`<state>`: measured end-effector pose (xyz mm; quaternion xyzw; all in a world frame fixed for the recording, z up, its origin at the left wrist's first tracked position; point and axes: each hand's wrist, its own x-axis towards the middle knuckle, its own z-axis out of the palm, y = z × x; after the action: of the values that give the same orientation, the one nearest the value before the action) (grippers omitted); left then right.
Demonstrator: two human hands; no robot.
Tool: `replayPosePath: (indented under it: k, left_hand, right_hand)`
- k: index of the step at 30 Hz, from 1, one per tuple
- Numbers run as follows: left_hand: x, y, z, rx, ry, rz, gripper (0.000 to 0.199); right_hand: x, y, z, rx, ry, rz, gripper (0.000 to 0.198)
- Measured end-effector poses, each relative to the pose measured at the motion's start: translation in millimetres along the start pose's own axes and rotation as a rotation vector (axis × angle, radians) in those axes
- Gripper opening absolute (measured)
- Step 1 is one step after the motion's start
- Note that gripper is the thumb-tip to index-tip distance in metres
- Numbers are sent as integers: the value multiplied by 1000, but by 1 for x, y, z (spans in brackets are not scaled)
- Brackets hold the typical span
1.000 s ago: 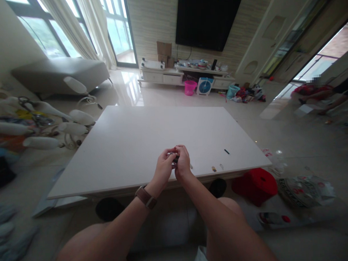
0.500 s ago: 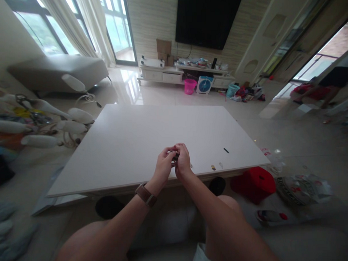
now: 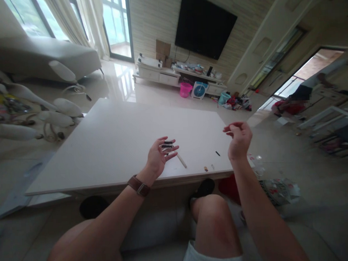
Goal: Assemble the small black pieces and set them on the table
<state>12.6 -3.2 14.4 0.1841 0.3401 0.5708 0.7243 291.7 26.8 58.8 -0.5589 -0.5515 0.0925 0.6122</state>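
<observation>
My left hand is turned palm up over the white table, its fingers holding a small black-and-silver object whose kind I cannot make out. A thin pale stick lies on the table just right of that hand. My right hand is raised over the table's right edge, well apart from the left, with thumb and fingertips drawn together. Anything in that pinch is too small to see. Between the hands and nearer the front edge lie a short black strip, a small brownish piece and a small clear piece.
A lamp with white shades stands left of the table. A red stool and a printed plastic bag are at the front right. Beyond, a pink bin and a blue fan stand by the TV cabinet. A person is far right.
My hands, together around the small object before, have parted. The right has swung up and right, while the left keeps the object, now palm up. The view has tilted, and the pale stick shows.
</observation>
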Motion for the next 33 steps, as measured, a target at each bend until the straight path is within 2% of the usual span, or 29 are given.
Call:
replayPosePath:
  k: [1, 3, 4, 6, 8, 12, 15, 20, 25, 29, 33]
  left_hand:
    - [-1, 0, 0, -7, -2, -3, 35]
    - [-2, 1, 1, -18, -9, -4, 35]
    - [-2, 2, 1, -22, -12, 0, 35]
    - [-2, 3, 1, -29, -14, 8, 34]
    - [-1, 4, 0, -31, -13, 13, 34]
    - [1, 4, 1, -29, -13, 6, 34]
    - [2, 3, 2, -17, -12, -14, 36]
    - [5, 1, 1, 6, -16, -24, 36]
    - [5, -3, 0, 21, -40, -28, 37]
    - [2, -3, 0, 29, -47, -32, 36]
    - [1, 2, -1, 28, -35, -7, 32]
  right_hand:
    - [4, 25, -5, -201, -82, 35, 20]
    - [3, 78, -13, -679, -379, 205, 25]
    - [-1, 102, -17, -756, -459, 267, 27]
    - [-16, 142, -25, -839, -523, 327, 36]
    - [-30, 169, -32, -906, -558, 364, 43]
    - [-47, 199, -38, -987, -603, 381, 47]
    - [-50, 211, -35, -1028, -612, 368, 35]
    - [-53, 213, -31, -1099, -577, 380, 25]
    - [-43, 189, -25, -1060, -604, 401, 24]
    - [-32, 148, 3, -894, -631, 368, 26]
    - [-32, 75, 51, -633, -617, 257, 27]
